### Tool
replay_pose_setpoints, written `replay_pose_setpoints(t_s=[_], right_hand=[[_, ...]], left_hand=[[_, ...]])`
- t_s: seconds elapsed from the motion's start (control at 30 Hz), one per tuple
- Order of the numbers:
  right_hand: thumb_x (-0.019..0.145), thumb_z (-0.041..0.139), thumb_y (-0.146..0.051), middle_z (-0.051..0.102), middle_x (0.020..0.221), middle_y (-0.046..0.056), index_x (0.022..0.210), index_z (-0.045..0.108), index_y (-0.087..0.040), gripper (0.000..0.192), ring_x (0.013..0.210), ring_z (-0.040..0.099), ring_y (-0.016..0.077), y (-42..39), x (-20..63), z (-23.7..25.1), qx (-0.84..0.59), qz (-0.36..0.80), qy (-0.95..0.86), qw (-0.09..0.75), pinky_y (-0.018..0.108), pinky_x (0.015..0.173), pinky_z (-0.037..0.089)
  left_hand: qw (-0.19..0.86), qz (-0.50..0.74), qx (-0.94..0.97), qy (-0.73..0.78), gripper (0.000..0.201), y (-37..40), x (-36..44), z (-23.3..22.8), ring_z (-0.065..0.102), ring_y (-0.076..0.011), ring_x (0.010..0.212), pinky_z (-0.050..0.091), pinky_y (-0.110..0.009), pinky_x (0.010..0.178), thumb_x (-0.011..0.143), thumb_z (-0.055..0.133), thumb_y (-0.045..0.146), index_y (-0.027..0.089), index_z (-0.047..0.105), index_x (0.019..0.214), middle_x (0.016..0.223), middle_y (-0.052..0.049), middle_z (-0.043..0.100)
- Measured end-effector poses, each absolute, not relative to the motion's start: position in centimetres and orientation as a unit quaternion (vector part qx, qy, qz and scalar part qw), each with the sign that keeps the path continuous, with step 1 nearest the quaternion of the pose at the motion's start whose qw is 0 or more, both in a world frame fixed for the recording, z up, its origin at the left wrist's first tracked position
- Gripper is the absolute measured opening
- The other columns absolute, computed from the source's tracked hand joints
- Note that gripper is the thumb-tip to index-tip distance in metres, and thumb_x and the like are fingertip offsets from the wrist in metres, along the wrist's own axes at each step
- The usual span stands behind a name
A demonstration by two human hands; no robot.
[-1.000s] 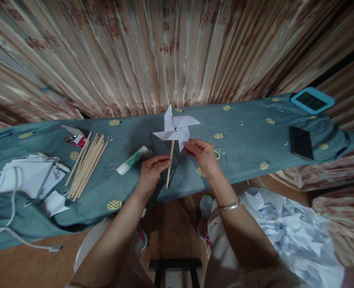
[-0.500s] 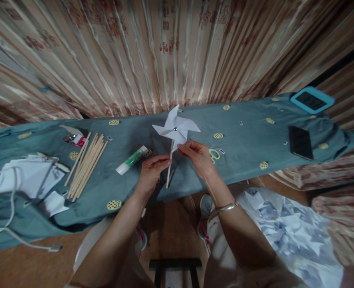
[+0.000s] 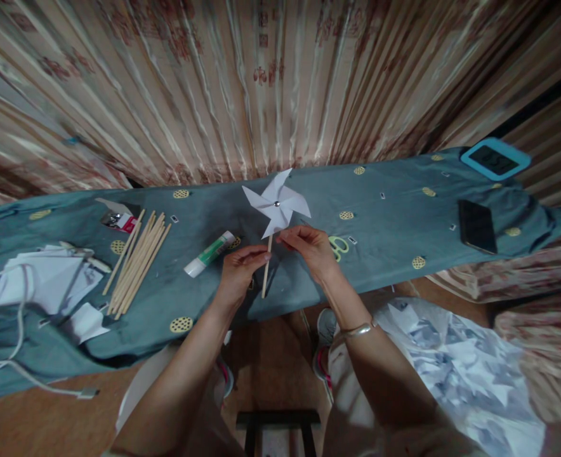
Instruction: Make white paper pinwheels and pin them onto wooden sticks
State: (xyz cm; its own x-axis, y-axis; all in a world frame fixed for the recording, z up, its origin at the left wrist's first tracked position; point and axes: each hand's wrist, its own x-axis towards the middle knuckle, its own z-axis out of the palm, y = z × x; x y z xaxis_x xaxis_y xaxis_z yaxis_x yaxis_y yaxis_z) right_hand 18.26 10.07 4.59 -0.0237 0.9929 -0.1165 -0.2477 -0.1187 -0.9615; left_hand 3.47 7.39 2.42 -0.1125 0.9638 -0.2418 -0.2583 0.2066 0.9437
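A white paper pinwheel [image 3: 277,204] with a shiny round pin at its centre stands on a thin wooden stick [image 3: 265,279]. My left hand [image 3: 238,273] pinches that stick between thumb and fingers, below the paper blades. Close to the lower blade, on its right, is my right hand [image 3: 309,249], its thumb and index finger drawn together with nothing visible between them. Whether its fingertips touch the paper I cannot tell. Beside my left hand lies a green and white glue stick [image 3: 209,254]. Light green scissors [image 3: 339,247] lie partly hidden behind my right hand.
Several wooden sticks [image 3: 138,266], an open small box [image 3: 118,219] and stacked white paper [image 3: 42,279] lie left on the cloth-covered table [image 3: 385,235]. A white cable [image 3: 21,317] crosses there. A phone [image 3: 477,225] and blue-framed clock [image 3: 496,158] are right; below, a plastic bag [image 3: 466,362] holds white paper shapes.
The pinwheel's blades have turned clockwise, the lower one swinging left away from my right fingertips. My right hand has shifted slightly left. My left hand keeps its hold on the stick.
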Motion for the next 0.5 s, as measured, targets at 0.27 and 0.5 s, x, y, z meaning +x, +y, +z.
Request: replay_pose_setpoints(t_s=[0.27,0.5], right_hand=[[0.062,0.08,-0.056,0.067,0.057,0.0,0.053,0.068,-0.021,0.037,0.047,0.043,0.0078,10.5,21.6,5.3,-0.488,0.52,-0.401,0.575,0.024,0.048,0.034],[0.06,0.081,-0.052,0.071,0.072,0.0,0.061,0.069,-0.023,0.031,0.055,0.049,0.0085,11.7,23.4,5.3,-0.506,0.446,-0.347,0.652,0.023,0.053,0.04]], left_hand=[[0.572,0.538,0.326,0.526,0.034,7.6,2.6,2.4,0.063,-0.0138,0.069,0.049,-0.028,0.075,0.045,0.09,0.033,0.018,0.076,0.071,0.071,-0.002,0.072],[0.591,0.479,0.38,0.526,0.027,7.0,2.8,2.2,0.064,-0.016,0.071,0.049,-0.029,0.075,0.053,0.086,0.034,0.018,0.077,0.072,0.073,-0.003,0.073]])
